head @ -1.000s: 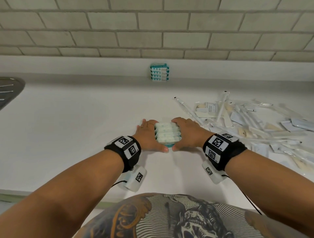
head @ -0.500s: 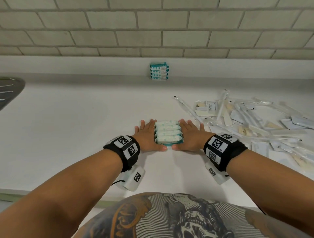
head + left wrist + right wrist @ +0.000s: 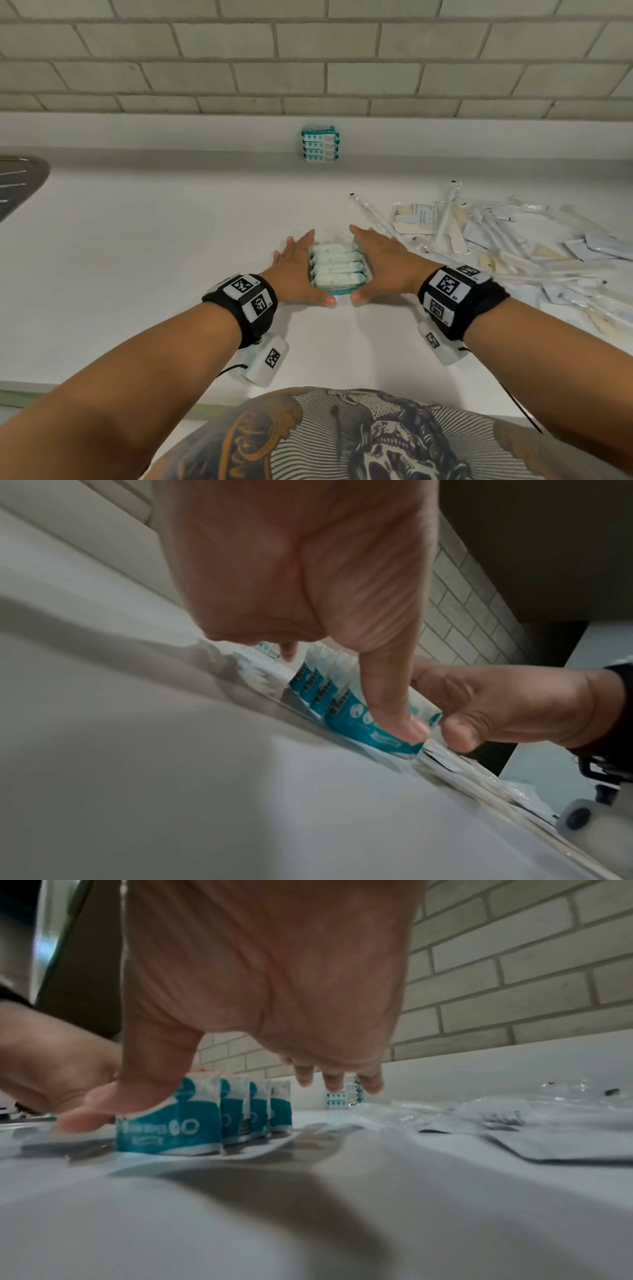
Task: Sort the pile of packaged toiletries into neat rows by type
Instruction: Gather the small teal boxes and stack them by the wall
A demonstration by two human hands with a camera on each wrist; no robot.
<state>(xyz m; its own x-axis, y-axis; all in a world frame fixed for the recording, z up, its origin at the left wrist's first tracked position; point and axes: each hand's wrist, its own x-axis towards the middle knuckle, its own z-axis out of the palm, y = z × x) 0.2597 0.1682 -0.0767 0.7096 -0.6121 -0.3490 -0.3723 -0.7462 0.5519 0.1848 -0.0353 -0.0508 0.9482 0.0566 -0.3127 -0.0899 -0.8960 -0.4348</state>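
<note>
Several teal-and-white wipe packets (image 3: 337, 270) stand on edge in a short row on the white counter (image 3: 137, 257). My left hand (image 3: 299, 270) lies flat along the row's left side and my right hand (image 3: 380, 263) along its right side, fingers straight and pointing away from me. Both thumbs meet the nearest packet's front. In the left wrist view my left hand's thumb (image 3: 394, 710) presses the front packet (image 3: 346, 723). From the right wrist view the packets (image 3: 192, 1123) stand upright below my right hand (image 3: 260, 988). A second row of wipe packets (image 3: 320, 144) leans against the back wall.
A loose pile of clear-wrapped toiletries and sachets (image 3: 496, 246) spreads over the counter's right part, close to my right wrist. A metal sink drainer (image 3: 17, 185) shows at the far left. The counter's front edge (image 3: 102, 387) runs just before my body.
My fingers, curled over the tops of the packets a second ago, have straightened and now lie flat along the row's sides. The row has stayed in place.
</note>
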